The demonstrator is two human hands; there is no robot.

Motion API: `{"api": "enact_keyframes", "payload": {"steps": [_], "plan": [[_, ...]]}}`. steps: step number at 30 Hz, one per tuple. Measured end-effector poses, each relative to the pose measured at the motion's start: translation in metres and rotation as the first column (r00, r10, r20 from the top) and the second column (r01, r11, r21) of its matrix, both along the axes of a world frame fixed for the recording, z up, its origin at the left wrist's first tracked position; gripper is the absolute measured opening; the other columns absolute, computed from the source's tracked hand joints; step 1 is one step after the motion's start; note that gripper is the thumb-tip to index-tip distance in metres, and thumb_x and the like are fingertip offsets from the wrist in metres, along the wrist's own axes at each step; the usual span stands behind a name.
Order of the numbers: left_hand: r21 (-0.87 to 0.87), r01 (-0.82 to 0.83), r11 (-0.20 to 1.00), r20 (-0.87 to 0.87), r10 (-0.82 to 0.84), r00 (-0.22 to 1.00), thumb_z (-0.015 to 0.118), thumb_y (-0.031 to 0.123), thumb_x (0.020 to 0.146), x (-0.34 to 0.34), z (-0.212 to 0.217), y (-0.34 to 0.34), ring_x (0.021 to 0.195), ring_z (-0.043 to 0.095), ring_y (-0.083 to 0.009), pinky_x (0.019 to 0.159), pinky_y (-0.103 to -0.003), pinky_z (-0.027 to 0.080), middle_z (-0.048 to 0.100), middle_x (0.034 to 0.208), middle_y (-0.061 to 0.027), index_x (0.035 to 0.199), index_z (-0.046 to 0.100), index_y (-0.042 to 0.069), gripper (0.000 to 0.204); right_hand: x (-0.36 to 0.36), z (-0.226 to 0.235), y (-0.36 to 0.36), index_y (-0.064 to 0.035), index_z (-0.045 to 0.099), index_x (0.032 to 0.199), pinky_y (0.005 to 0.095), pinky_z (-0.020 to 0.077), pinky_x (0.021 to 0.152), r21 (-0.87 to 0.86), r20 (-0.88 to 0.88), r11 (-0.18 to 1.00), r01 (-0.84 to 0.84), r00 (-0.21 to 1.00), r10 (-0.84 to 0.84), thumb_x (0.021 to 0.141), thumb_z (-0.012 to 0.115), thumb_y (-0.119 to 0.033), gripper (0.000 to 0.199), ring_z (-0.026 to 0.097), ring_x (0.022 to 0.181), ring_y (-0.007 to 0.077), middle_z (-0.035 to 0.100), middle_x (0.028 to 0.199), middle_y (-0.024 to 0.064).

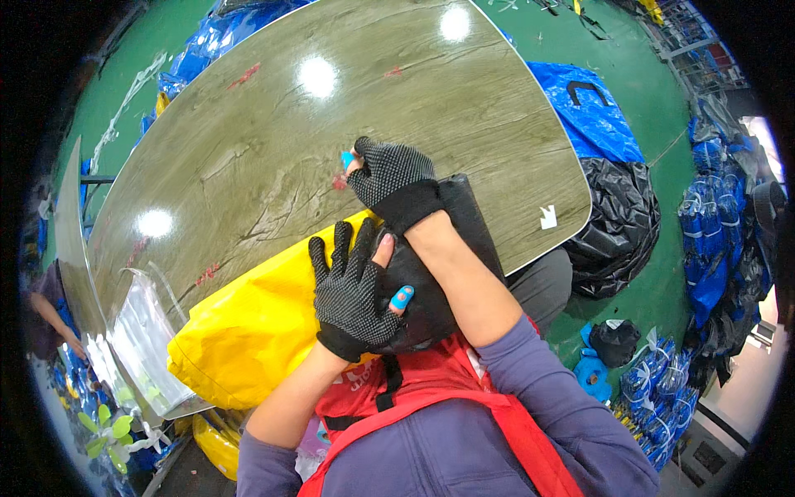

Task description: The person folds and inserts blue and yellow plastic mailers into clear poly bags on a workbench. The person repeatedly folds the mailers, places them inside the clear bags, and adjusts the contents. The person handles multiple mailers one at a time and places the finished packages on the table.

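My left hand, in a black dotted glove with bare fingertips, lies flat with its fingers spread. It presses on a yellow sheet of smooth, tarp-like material and the edge of a black folded piece beside it. Blue tape wraps the thumb. My right hand, gloved alike and also taped in blue, is closed above the table, just beyond the black piece. Its fingers curl inward, and whatever may be between them is hidden. The black piece reaches from under my right forearm to the near table edge.
Clear plastic bags lie at the table's left corner. Right of the table are a blue bag and a black plastic heap. Tied blue bundles stand on the floor. Another person's arm shows at far left.
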State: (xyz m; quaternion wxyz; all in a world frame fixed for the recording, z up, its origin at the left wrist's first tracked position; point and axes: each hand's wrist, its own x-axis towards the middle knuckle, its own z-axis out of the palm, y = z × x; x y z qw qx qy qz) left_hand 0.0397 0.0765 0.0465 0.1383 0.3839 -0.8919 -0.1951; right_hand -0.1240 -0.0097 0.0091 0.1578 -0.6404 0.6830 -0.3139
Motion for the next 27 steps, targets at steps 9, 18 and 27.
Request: {"api": "enact_keyframes", "payload": {"steps": [9,18,27], "plan": [[0.01,-0.091,0.996,0.062,0.09,0.994,0.051,0.047,0.085,-0.006,-0.004,0.012,0.135,0.028,-0.0454,0.11,-0.061,0.014,0.035,0.144,-0.0268,0.145,0.029,0.002,0.078,0.057,0.043,-0.028,-0.0065,0.066,0.092,0.0456,0.0528,0.073,0.256,-0.176,0.965,0.059,0.984,-0.013,0.084,0.057,-0.031,0.027,0.068,0.084,0.0338,0.07,0.087,0.0166],[-0.221,-0.031,0.975,0.429,0.126,0.894,0.06,0.054,0.08,0.163,0.032,0.005,0.138,0.029,-0.0393,0.114,-0.058,0.009,0.042,0.143,-0.0174,0.138,0.046,0.015,0.071,0.079,-0.004,-0.039,-0.0104,0.063,0.093,0.0449,0.0526,0.071,0.096,-0.071,0.993,-0.064,0.995,0.071,0.084,0.056,-0.028,0.022,0.067,0.08,0.0324,0.069,0.085,0.0116],[-0.155,-0.081,0.985,0.199,0.112,0.974,0.056,0.042,0.086,0.136,0.012,0.009,0.141,0.019,-0.0441,0.113,-0.061,0.004,0.035,0.149,-0.0141,0.139,0.047,0.017,0.059,0.074,-0.002,-0.047,-0.0095,0.063,0.093,0.0445,0.0526,0.068,0.106,-0.054,0.994,0.007,0.999,-0.001,0.086,0.053,-0.025,0.02,0.067,0.077,0.032,0.07,0.084,0.0121]]}}
